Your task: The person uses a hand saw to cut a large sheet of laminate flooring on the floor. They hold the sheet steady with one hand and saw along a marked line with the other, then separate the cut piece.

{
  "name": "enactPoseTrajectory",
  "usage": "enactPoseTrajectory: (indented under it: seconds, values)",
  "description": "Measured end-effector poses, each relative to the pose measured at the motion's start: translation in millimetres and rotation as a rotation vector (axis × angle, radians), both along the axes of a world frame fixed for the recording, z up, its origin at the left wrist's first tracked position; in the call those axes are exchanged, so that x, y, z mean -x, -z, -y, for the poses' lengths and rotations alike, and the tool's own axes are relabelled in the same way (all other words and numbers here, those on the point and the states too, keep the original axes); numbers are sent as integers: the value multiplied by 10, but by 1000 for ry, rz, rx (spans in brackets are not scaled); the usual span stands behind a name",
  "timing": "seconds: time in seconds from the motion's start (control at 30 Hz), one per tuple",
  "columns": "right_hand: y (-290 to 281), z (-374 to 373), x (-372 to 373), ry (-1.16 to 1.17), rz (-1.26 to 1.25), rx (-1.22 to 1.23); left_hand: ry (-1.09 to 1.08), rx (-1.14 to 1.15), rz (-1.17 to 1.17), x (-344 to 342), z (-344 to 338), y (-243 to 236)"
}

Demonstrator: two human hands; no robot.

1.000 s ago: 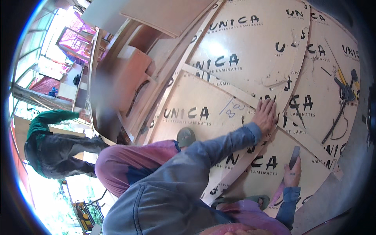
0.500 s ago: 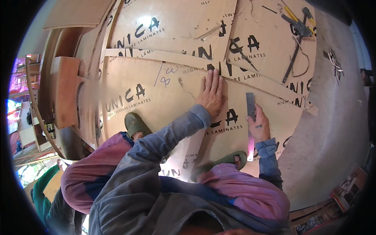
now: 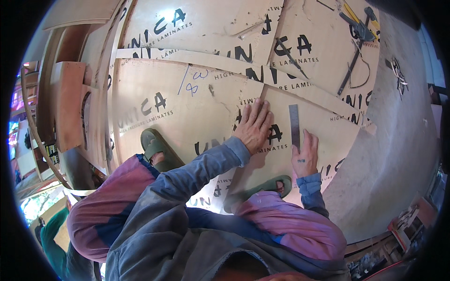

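My left hand (image 3: 254,126) rests palm down on a tan laminate sheet (image 3: 323,117) with dark printing, its fingers spread, the fingertips just short of a long narrow strip (image 3: 220,62). Beneath that hand runs a seam where two sheets meet. A steel ruler (image 3: 294,122) is in my right hand (image 3: 305,155), its thumb against the ruler's edge. The far end of the ruler points away from me; the near end is hidden by the hand.
A yellow-handled cutting tool (image 3: 350,18), a long dark-handled tool (image 3: 349,68) and a thin pointed tool (image 3: 291,58) lie at far right. My green sandals (image 3: 159,152) stand on the sheets. Brown wooden panels (image 3: 70,103) are at left; a person's green sleeve (image 3: 54,234) shows at lower left.
My left hand has drawn back toward me from the narrow strip, and its fingers have spread. My right hand has slid slightly nearer along the ruler, whose near end no longer shows.
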State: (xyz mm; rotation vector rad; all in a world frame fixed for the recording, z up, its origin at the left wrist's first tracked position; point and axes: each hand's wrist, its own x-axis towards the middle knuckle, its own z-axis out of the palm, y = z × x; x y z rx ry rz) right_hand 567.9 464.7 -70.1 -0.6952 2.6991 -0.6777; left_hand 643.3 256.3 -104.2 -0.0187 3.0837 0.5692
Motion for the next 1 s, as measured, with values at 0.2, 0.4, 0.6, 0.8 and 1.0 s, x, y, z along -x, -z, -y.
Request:
enactPoseTrajectory:
  seconds: [0.2,0.4,0.6,0.8,1.0]
  values:
    - [103,-291,-294,41,-11,-112,-55,-82,-52,34,-47,56]
    - [150,-286,-343,64,-9,-125,-473,-83,-166,252,141,47]
    - [122,-260,-292,126,129,-143,-510,-127,-240,346,300,71]
    - [136,-287,-306,111,109,-134,-479,-322,-330,356,342,50]
    - [178,-333,-307,106,106,-138,-376,-282,-343,300,415,293]
